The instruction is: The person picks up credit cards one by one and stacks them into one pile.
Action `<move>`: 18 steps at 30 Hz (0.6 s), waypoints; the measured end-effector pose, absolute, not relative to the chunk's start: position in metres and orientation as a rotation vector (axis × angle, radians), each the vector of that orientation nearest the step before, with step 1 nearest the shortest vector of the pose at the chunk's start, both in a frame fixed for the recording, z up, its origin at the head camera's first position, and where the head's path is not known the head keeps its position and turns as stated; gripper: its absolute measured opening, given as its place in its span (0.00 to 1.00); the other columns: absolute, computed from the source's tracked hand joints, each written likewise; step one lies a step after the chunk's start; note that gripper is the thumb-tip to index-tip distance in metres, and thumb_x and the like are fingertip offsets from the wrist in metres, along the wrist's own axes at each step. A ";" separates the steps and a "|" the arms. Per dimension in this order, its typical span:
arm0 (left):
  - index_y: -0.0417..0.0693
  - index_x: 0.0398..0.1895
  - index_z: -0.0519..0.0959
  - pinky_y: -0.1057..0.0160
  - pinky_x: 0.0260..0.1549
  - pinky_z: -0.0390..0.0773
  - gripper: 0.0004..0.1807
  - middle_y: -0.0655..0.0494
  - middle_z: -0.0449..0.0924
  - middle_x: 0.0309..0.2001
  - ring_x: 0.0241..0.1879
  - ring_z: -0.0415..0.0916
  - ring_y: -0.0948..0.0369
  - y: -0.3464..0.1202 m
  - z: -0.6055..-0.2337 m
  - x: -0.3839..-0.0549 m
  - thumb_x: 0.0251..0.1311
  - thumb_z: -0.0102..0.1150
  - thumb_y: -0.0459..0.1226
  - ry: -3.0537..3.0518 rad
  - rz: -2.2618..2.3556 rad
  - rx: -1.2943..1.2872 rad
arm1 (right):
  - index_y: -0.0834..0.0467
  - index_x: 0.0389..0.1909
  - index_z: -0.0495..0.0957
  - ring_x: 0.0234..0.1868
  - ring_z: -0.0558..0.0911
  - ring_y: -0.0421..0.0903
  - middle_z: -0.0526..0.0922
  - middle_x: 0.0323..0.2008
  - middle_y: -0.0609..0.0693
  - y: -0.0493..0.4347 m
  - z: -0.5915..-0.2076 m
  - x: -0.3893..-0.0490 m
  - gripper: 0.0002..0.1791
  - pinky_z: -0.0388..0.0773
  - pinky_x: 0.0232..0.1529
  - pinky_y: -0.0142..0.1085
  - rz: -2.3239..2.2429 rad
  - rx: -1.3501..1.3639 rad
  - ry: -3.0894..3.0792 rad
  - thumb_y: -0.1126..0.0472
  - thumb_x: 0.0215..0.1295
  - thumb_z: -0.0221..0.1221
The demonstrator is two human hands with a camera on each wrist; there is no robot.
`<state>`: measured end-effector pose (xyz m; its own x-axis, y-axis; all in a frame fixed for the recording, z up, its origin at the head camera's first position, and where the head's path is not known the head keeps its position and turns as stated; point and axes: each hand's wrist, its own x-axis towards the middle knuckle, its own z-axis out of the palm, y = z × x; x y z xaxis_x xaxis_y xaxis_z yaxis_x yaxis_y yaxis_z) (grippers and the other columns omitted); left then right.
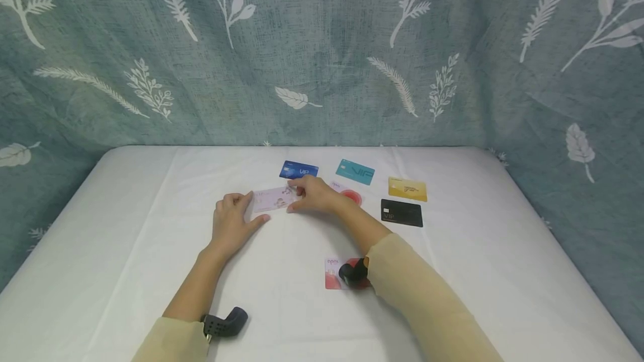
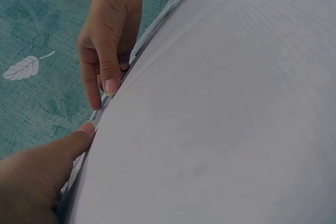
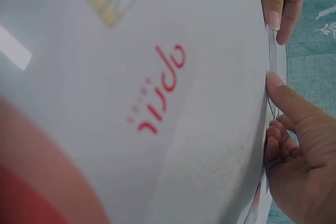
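A pale pink card [image 1: 271, 199] with a flower print lies on the white table between my two hands. My left hand [image 1: 232, 227] is at its left end, the forefinger touching the corner and the thumb by the lower edge. At the right end my right hand [image 1: 318, 194] holds the card between forefinger and thumb. A blue VIP card [image 1: 299, 170] is just beyond the right fingertips. Partly under the right wrist shows a pink-and-red card [image 1: 350, 194]. Both wrist views show the hands [image 2: 113, 45] low over the tabletop, with the pink card hardly visible.
A teal card [image 1: 355, 171], a yellow card [image 1: 407, 189] and a black VIP card [image 1: 402, 213] lie to the right. Nearer me, another red-and-white card [image 1: 332, 279] is partly covered by the right wrist camera [image 1: 353, 274]. A leaf-patterned cloth [image 1: 322, 71] hangs behind the table.
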<state>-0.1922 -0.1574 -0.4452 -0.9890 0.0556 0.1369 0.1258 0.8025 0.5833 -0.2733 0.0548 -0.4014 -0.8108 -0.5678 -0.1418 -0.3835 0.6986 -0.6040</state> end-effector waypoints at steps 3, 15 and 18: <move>0.37 0.68 0.62 0.48 0.52 0.57 0.41 0.37 0.58 0.59 0.52 0.54 0.45 -0.158 -0.445 -0.193 0.58 0.58 0.54 -2.895 -0.900 -0.166 | 0.61 0.63 0.70 0.30 0.68 0.40 0.74 0.35 0.50 0.054 -0.403 -0.275 0.37 0.64 0.31 0.28 -0.801 -0.757 2.596 0.53 0.52 0.70; 0.39 0.69 0.60 0.49 0.50 0.56 0.40 0.38 0.57 0.59 0.49 0.54 0.46 -0.156 -0.446 -0.196 0.61 0.55 0.54 -2.920 -0.879 -0.135 | 0.57 0.61 0.73 0.34 0.68 0.42 0.71 0.36 0.50 0.057 -0.405 -0.273 0.32 0.65 0.35 0.29 -0.830 -0.733 2.576 0.54 0.55 0.68; 0.40 0.69 0.61 0.49 0.50 0.57 0.38 0.38 0.57 0.58 0.49 0.54 0.47 -0.156 -0.447 -0.197 0.61 0.55 0.53 -2.921 -0.884 -0.116 | 0.57 0.60 0.73 0.34 0.68 0.42 0.71 0.35 0.50 0.057 -0.406 -0.272 0.31 0.64 0.35 0.29 -0.826 -0.742 2.583 0.55 0.55 0.67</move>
<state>-0.1966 -0.1562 -0.4467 -0.9933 0.0475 0.1055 0.0980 0.8297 0.5495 -0.2724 0.0570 -0.4055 -0.8103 -0.5673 -0.1468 -0.3767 0.6962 -0.6111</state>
